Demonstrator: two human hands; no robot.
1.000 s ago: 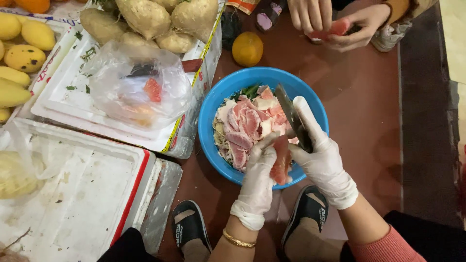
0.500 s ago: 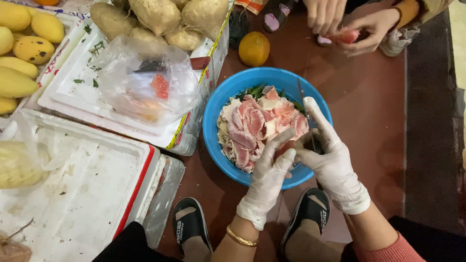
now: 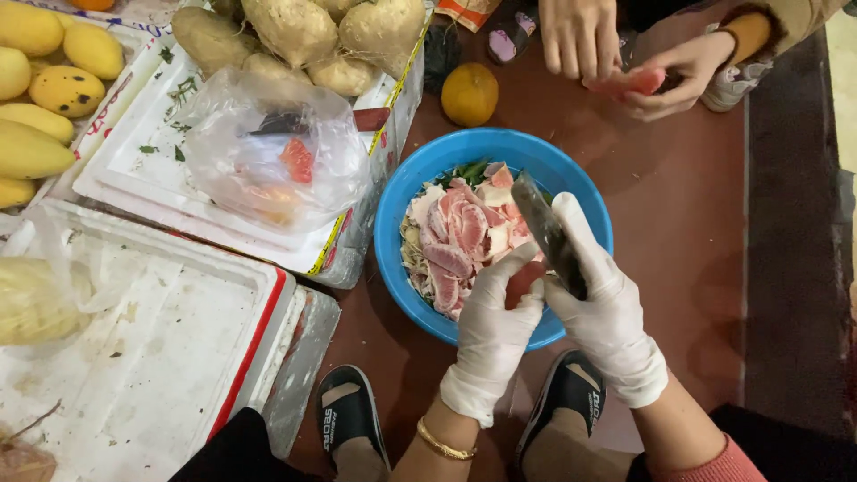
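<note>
At the far left of the frame, yellow mangoes [image 3: 40,98] lay beside a white foam tray [image 3: 161,375] on the floor, with pale tubers [image 3: 303,40] along the top edge and a clear plastic bag [image 3: 268,156] resting on a second white tray [image 3: 152,192] below them. Just right of centre, a blue bowl [image 3: 397,223] held pink and white slices of fruit [image 3: 455,236] and a few green leaves. An orange [image 3: 470,94] sat on the reddish floor [image 3: 696,223] just above the bowl. At lower centre, the left hand [image 3: 495,326], in a white glove, was closed on a pink piece of fruit [image 3: 522,284] over the bowl's near rim. Beside it, the gloved right hand [image 3: 607,312] gripped a dark knife [image 3: 546,234], its blade angled up over the slices, forefinger laid along the back. At upper right, another person's bare hands [image 3: 625,54] held a pink piece [image 3: 629,82].
</note>
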